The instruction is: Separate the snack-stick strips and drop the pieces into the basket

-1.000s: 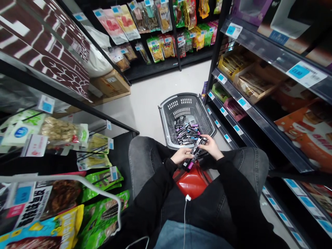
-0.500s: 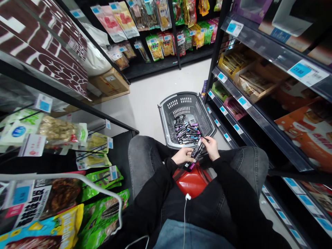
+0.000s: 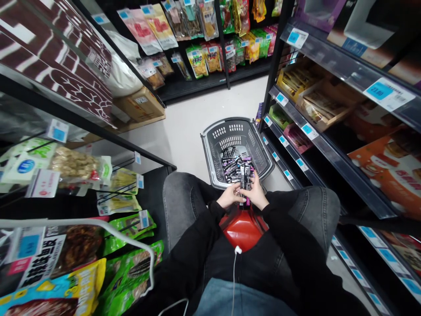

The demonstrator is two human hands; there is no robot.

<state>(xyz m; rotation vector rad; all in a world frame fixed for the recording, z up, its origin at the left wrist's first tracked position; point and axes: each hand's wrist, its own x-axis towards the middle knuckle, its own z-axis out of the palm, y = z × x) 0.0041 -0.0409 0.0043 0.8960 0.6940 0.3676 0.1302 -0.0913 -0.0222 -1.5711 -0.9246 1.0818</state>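
Several slim black packets (image 3: 242,177) with white print and pink ends stand bundled upright between my hands. My left hand (image 3: 230,195) is closed round the lower left side of the bundle. On the other side, my right hand (image 3: 256,192) grips it with the fingers wrapped along its edge. Just beyond lies the grey shopping basket (image 3: 213,160), set on the floor. Loose packets (image 3: 232,164) of the same slim kind, black, purple and blue, are heaped in it. Below my hands, a glossy red object (image 3: 241,230) rests in my lap; its kind is unclear.
Shelves with boxed goods (image 3: 391,162) rise close on the right. Hanging snack bags (image 3: 75,164) crowd the left side, beside a curved white bar (image 3: 125,240). A cardboard box (image 3: 140,105) stands at the back left. A white cable (image 3: 234,281) runs down over my lap.
My right hand has moved left and down, closing against the bundle. The packets have turned from slanted to nearly upright. My left hand stays about where it was.
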